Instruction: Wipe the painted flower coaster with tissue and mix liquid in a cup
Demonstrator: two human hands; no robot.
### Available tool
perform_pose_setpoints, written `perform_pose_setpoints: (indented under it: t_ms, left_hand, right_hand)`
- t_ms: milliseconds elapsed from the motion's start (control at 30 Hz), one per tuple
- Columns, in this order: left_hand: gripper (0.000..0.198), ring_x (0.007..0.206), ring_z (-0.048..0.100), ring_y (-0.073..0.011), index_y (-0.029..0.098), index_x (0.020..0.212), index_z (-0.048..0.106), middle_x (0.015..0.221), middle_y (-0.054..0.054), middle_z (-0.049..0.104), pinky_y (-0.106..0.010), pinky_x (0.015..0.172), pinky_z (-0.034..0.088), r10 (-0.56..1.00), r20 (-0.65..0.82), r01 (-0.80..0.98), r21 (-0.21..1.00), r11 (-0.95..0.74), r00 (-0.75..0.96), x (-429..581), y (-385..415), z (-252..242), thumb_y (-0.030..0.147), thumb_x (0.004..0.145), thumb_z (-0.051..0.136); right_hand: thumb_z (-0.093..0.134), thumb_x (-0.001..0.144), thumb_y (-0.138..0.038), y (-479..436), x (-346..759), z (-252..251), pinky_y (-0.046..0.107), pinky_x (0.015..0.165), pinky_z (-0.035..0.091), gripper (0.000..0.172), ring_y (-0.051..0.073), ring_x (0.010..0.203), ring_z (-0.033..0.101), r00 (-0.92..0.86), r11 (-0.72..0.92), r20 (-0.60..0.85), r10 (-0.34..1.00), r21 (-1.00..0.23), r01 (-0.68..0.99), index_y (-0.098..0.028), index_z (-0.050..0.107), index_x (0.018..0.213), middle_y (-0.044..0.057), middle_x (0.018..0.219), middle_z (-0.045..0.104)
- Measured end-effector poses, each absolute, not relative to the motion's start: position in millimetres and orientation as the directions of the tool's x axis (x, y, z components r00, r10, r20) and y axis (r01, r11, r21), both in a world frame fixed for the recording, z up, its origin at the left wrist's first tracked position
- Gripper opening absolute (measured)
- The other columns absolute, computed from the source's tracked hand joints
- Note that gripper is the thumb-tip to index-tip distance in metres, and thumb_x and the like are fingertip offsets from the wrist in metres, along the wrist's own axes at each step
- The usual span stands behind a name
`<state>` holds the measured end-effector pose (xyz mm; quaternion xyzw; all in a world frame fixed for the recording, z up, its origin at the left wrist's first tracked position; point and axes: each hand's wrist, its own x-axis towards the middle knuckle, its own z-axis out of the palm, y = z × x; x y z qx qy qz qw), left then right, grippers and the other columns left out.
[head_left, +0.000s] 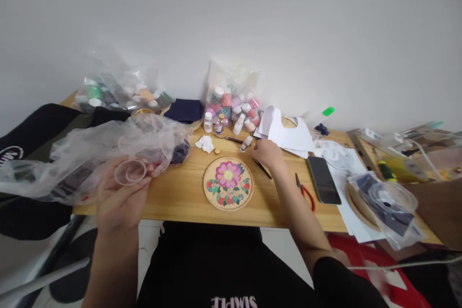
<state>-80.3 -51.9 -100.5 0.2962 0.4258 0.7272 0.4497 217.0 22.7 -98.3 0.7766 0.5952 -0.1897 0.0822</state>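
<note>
One ring (130, 172) (clear) between left fingers (143, 184)

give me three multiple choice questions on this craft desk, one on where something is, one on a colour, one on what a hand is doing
1. Where does the phone lie relative to the painted wooden disc?
A. to its right
B. to its left
C. on top of it

2. What colour is the big flower on the disc?
A. blue
B. pink
C. white

3. What is the left hand doing?
A. resting flat on the desk
B. holding scissors
C. holding a clear ring

Answers:
1. A, the dark phone lies on the desk right of the disc, past the red-handled pliers.
2. B, the petals are pink around a yellow centre.
3. C, its fingers hold the clear ring at the edge of the plastic bag, while the right hand reaches toward the small bottles.
</note>
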Motion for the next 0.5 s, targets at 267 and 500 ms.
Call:
perform_pose_setpoints:
  t_ms: [267, 500]
  left_hand:
    - [0.04, 0.06, 0.06, -0.0156, 0.024, 0.07, 0.073, 0.065, 0.002, 0.072, -0.028, 0.059, 0.047, 0.919, 0.066, -0.428, 0.87, -0.243, -0.389, -65, -48, -95, 0.0, 0.037, 0.07]
    - [0.032, 0.064, 0.061, -0.015, 0.026, 0.067, 0.074, 0.067, 0.005, 0.073, -0.029, 0.067, 0.053, 0.933, 0.089, -0.357, 0.908, -0.219, -0.348, -69, -50, -104, 0.005, 0.043, 0.074]
  right_hand:
    - [0.061, 0.095, -0.037, 31, 201, -131, 0.044, 0.092, 0.056, 0.036, 0.023, 0.11, 0.064, 0.294, -0.427, -0.352, 0.888, -0.399, 0.811, -0.019, 0.059, 0.126, 0.01, 0.128, 0.061]
    - [0.062, 0.095, -0.037, 16, 242, -132, 0.04, 0.083, 0.058, 0.035, 0.02, 0.1, 0.066, 0.206, -0.391, -0.333, 0.92, -0.8, 0.455, -0.016, 0.061, 0.122, 0.008, 0.12, 0.064]
